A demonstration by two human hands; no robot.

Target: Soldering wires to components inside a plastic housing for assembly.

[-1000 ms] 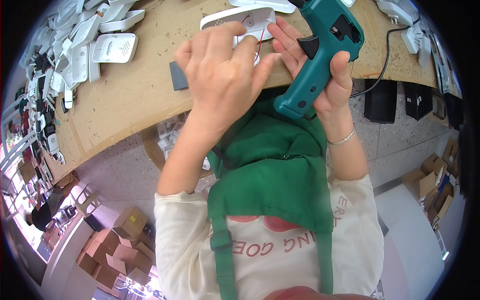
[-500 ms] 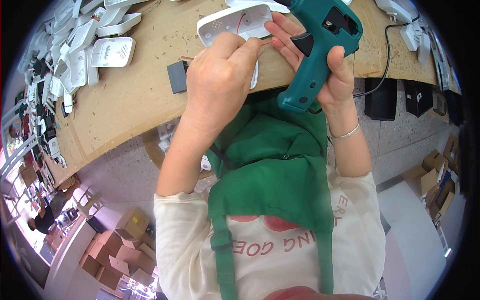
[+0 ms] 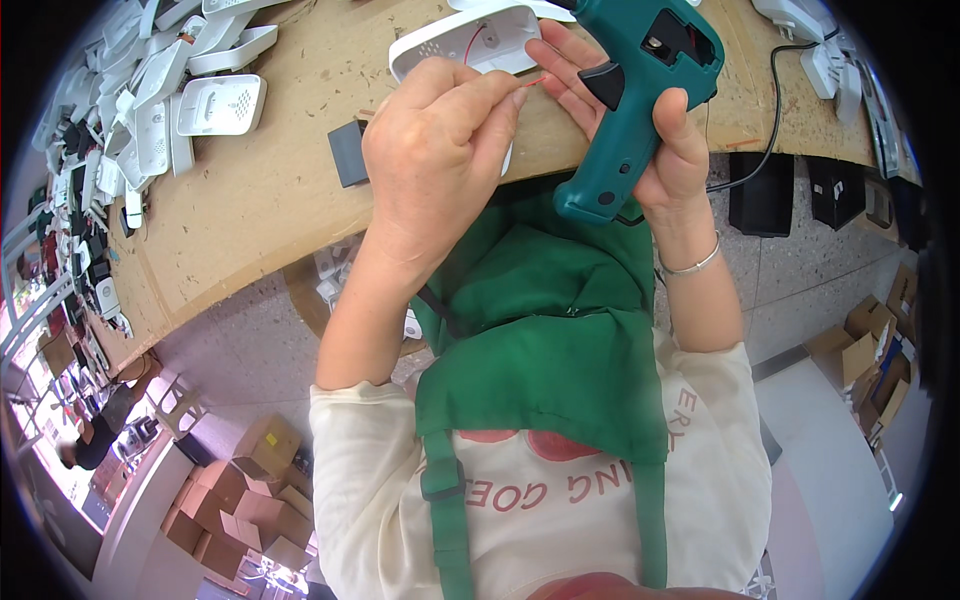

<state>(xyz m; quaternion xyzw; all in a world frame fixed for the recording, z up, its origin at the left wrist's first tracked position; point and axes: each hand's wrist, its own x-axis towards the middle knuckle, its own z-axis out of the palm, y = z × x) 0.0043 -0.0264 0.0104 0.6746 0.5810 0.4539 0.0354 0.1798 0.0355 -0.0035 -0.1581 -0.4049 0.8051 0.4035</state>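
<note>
My left hand is closed in a pinch around a thin red wire, whose tip pokes out past the fingertips towards my other hand. More of this wire curves inside a white plastic housing with small round holes, lying open side up just beyond. My right hand holds a teal glue gun with a black trigger. Its fingers stretch out behind the grip, near the wire tip, and the thumb lies on the near side. Beside my left wrist sits a dark grey block, and a white piece partly shows behind that hand.
Many white plastic housings are heaped at the table's left. White adapters and a black cord lie at the right. Black bins stand below the table edge, with cardboard boxes farther right. Another person is at the far left.
My left hand has shifted slightly left and its fingers have straightened somewhat, with the wire still pinched. The right hand and glue gun have barely moved.
</note>
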